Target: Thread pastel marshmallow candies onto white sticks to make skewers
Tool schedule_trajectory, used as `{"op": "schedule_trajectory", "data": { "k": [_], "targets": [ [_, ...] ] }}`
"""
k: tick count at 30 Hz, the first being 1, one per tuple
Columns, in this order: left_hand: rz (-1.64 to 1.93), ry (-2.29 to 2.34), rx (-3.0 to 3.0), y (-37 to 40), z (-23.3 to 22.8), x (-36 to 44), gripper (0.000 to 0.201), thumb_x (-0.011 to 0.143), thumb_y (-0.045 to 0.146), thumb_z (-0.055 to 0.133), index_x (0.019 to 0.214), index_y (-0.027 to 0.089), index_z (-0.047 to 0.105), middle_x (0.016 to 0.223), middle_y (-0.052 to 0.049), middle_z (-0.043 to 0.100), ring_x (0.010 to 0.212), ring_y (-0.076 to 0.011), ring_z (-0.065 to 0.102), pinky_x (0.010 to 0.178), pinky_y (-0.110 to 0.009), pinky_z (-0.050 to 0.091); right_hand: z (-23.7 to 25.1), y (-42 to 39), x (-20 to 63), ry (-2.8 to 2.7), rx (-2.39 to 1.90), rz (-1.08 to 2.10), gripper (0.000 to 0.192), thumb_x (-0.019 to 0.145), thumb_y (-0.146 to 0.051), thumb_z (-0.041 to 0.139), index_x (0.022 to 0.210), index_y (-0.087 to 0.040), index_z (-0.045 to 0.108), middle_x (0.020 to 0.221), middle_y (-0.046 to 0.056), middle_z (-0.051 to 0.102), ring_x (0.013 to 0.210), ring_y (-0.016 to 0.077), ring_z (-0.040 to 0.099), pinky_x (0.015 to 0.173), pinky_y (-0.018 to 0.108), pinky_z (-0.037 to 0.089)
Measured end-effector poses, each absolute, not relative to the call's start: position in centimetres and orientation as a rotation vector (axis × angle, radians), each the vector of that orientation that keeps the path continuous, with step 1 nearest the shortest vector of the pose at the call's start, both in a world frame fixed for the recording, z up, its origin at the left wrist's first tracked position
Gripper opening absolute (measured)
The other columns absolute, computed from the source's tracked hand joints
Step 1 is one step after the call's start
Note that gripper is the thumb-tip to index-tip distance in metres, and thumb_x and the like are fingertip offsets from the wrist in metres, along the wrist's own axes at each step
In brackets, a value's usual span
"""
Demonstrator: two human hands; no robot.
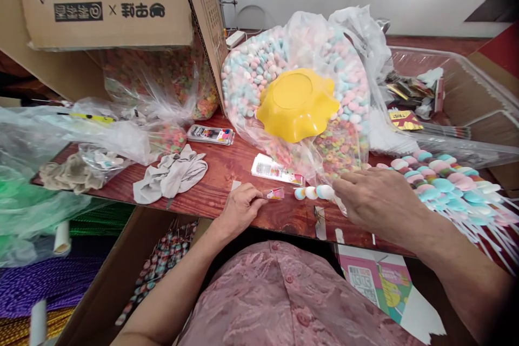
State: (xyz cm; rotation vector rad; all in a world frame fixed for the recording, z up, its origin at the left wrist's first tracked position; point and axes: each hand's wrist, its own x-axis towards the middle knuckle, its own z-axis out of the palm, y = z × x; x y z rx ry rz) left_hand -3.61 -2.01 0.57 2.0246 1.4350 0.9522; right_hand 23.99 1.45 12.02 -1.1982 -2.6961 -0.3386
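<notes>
Close to the table's front edge, my left hand (242, 208) pinches the end of a small clear strip with a pink print (275, 193), pointing right. My right hand (375, 194) is closed around one end of a short row of white and pale blue marshmallows (311, 192), perhaps on a stick, which its fingers hide. A gap separates the strip from the marshmallows. Just behind lies a stack of printed clear sleeves (275, 169). Beside my right hand, many finished marshmallow sticks (450, 181) lie piled, white ends toward the front.
A yellow scalloped bowl (298, 105) rests upside down on a big bag of marshmallows (255, 67). Left stand a cardboard box (109, 11) and a crumpled grey cloth (172, 175). A clear plastic bin (458, 65) is at right. Below the table, an open carton (109, 265) holds more sticks.
</notes>
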Motion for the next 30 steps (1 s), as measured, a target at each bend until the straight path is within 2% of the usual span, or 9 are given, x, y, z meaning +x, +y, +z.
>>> {"op": "schedule_trajectory", "data": {
  "k": [3,8,17,21,30],
  "targets": [
    [0.947,1.387,2.038,-2.0,0.5,-3.9,0.010,0.088,0.017,0.063,0.083,0.016,0.071,0.080,-0.003,0.068,0.075,-0.0129,0.062,0.071,-0.026,0.047,11.4,0.7,25.9,-2.737,-1.111,-0.406,0.021,0.086,-0.015,0.042,0.070,-0.020,0.056,0.062,0.002,0.058,0.057,0.0147,0.049,0.057,0.031,0.024],
    [0.997,1.374,2.068,-2.0,0.2,-4.0,0.012,0.088,0.016,0.062,0.081,0.016,0.072,0.080,-0.004,0.069,0.074,-0.0131,0.062,0.071,-0.026,0.048,10.3,-0.7,26.9,-2.844,-1.081,-0.421,0.021,0.075,-0.004,0.043,0.066,-0.019,0.054,0.059,0.002,0.057,0.055,0.0136,0.047,0.058,0.031,0.024],
    [1.074,1.385,2.087,-2.1,-0.1,-3.8,0.008,0.086,0.016,0.066,0.080,0.016,0.072,0.078,-0.004,0.070,0.072,-0.0134,0.063,0.069,-0.025,0.049,13.2,1.1,23.5,-3.171,-0.942,-0.497,0.015,0.072,-0.004,0.060,0.072,-0.019,0.061,0.064,0.003,0.063,0.055,0.0153,0.052,0.056,0.031,0.020],
    [1.093,1.370,2.070,-2.2,-0.1,-3.8,0.008,0.086,0.016,0.066,0.081,0.016,0.072,0.078,-0.004,0.069,0.072,-0.0129,0.063,0.067,-0.024,0.049,13.3,2.3,22.2,-3.277,-0.730,-0.427,0.017,0.067,-0.004,0.066,0.068,-0.022,0.063,0.059,0.003,0.063,0.050,0.0157,0.050,0.052,0.032,0.018],
    [1.040,1.350,2.069,-2.2,0.1,-3.9,0.014,0.090,0.016,0.060,0.084,0.015,0.072,0.079,-0.005,0.068,0.073,-0.0133,0.062,0.068,-0.024,0.048,12.5,3.9,20.0,-3.243,-0.609,-0.262,0.026,0.065,0.000,0.060,0.057,-0.024,0.057,0.052,0.001,0.060,0.045,0.0152,0.046,0.049,0.034,0.020]
  ]
}}
